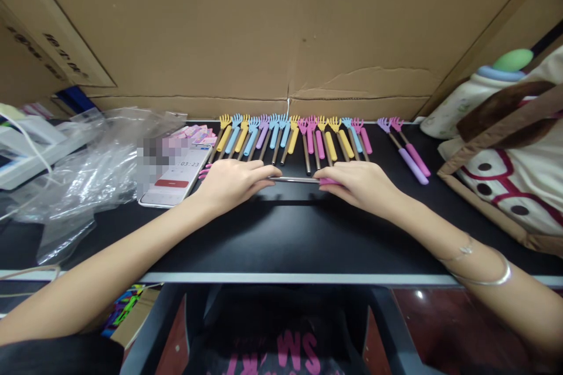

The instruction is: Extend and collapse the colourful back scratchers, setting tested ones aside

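A back scratcher (295,179) with a metal rod and pink grip is held level above the black desk. My left hand (235,184) is closed around its left end; pink claw tips peek out beside that hand. At the other end, my right hand (358,184) is closed on the pink grip. Beyond both hands lies a row of small claw-headed back scratchers in yellow, blue, purple and pink, such as a yellow one (329,145). Two more, one with a purple grip (412,165) and one with a pink grip (417,159), lie apart to the right.
A phone (169,184) showing a timer lies left of my left hand, with clear plastic bags (88,158) beyond it. Small pink packets (197,133) sit behind the phone. To the right are a bag (519,170) and a bottle (461,96). A cardboard wall (264,29) closes off the back.
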The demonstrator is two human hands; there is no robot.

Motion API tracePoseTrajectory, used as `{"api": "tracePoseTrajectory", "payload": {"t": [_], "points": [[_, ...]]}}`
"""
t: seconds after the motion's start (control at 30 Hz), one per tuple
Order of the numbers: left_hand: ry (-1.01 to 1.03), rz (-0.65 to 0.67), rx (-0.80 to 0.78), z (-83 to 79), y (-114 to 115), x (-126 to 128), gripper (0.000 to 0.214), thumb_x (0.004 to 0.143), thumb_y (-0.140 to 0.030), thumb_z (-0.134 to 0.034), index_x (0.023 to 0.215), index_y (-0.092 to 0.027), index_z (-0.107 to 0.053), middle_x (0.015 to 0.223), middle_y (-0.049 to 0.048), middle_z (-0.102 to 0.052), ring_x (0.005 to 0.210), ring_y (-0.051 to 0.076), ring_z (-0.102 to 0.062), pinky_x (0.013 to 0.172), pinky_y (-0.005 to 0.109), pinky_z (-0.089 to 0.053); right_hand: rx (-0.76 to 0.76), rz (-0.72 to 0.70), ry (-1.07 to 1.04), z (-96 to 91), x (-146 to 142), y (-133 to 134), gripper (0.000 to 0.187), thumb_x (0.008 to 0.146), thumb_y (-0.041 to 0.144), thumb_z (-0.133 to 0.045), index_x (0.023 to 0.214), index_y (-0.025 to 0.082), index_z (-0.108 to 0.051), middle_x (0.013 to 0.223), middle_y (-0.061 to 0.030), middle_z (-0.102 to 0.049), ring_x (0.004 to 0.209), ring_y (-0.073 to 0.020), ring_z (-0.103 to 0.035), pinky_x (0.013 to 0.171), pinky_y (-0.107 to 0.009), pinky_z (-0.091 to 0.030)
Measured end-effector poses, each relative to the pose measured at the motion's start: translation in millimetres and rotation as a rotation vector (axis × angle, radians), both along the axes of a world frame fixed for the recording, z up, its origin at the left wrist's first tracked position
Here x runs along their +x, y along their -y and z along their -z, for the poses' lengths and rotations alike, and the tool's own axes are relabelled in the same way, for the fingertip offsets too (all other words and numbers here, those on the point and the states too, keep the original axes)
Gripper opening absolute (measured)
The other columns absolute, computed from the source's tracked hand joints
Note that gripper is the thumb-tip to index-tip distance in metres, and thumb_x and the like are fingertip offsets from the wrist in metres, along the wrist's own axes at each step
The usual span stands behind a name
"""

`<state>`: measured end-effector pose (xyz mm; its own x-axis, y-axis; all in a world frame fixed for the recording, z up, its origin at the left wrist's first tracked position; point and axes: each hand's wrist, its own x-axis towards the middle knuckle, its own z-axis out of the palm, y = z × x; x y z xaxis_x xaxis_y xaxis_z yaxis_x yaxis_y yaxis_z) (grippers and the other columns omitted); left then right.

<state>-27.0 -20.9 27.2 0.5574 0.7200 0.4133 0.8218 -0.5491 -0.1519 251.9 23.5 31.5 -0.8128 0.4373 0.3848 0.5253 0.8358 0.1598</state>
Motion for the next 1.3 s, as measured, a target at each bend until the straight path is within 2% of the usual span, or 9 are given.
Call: {"api": "tracePoseTrajectory", "payload": {"t": [0.23,0.67,1.07,1.3], "points": [[0.027,0.016,-0.004,0.2,-1.0,-0.8,0.031,0.096,-0.043,-0.041,0.108,-0.032,-0.066,0.087,-0.0019,-0.072,0.061,0.012,-0.062,0.049,0.024,-0.029,-0.074,-0.048,-0.051,-0.1,1.6,1.4,0.020,0.095,0.030,-0.045,0.102,0.020,-0.061,0.092,-0.0016,-0.074,0.076,-0.0145,-0.069,0.060,-0.022,-0.045],[0.094,0.062,-0.056,1.2,-3.8,-1.7,0.036,0.097,-0.046,-0.037,0.110,-0.030,-0.067,0.094,-0.0028,-0.073,0.069,0.011,-0.066,0.050,0.022,-0.033,-0.257,-0.027,-0.031,-2.7,4.1,-0.9,0.027,0.096,0.033,-0.042,0.109,0.020,-0.062,0.095,-0.0034,-0.074,0.078,-0.0152,-0.069,0.066,-0.023,-0.047],[0.114,0.127,-0.073,1.4,-7.5,-5.7,0.033,0.096,-0.044,-0.043,0.109,-0.028,-0.067,0.084,-0.0036,-0.071,0.067,0.010,-0.064,0.050,0.023,-0.031,-0.385,-0.045,-0.026,-7.2,5.2,-0.6,0.028,0.095,0.035,-0.043,0.108,0.020,-0.063,0.088,-0.0023,-0.072,0.073,-0.0144,-0.067,0.067,-0.023,-0.046],[0.093,0.144,-0.043,0.5,-7.6,-5.8,0.037,0.097,-0.047,-0.038,0.108,-0.028,-0.068,0.077,-0.0026,-0.070,0.062,0.010,-0.062,0.050,0.022,-0.030,-0.490,-0.044,-0.026,-10.2,6.0,0.8,0.031,0.096,0.037,-0.042,0.109,0.019,-0.063,0.085,-0.0036,-0.071,0.073,-0.0146,-0.066,0.066,-0.023,-0.045]]}}
